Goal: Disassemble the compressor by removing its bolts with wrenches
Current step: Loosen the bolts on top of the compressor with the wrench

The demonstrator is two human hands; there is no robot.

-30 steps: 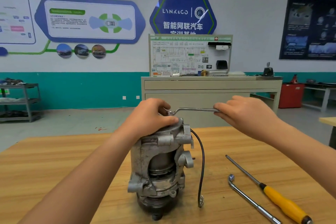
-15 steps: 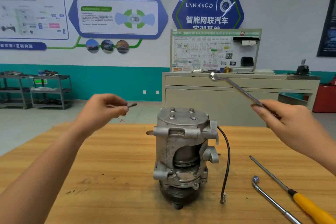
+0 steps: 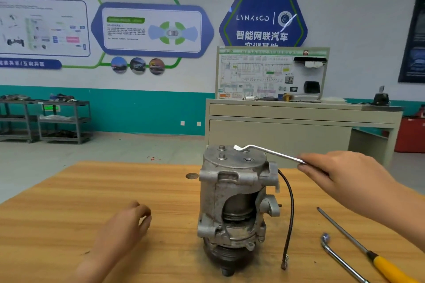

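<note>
Roughly midway, by judgement: surface [image 3: 69, 190] carries compressor [image 3: 234, 202] upright at centre; right hand [image 3: 340, 177] grip closed on wrench [image 3: 269, 150] handle, head over top plate's far side; left hand [image 3: 124, 225] low, left of compressor, grip narrow, contents cannot tell; two bolts [image 3: 222, 156] seated far left; one hole [image 3: 248, 159] empty.

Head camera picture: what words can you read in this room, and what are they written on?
"LYNK&CO": blue hexagon sign on the wall.
"智能网联汽车": same sign, next line down; the line under it is half hidden.
Wall panel, left poster, wiring board: print too small or blurred.
Compressor: no text visible.
</note>
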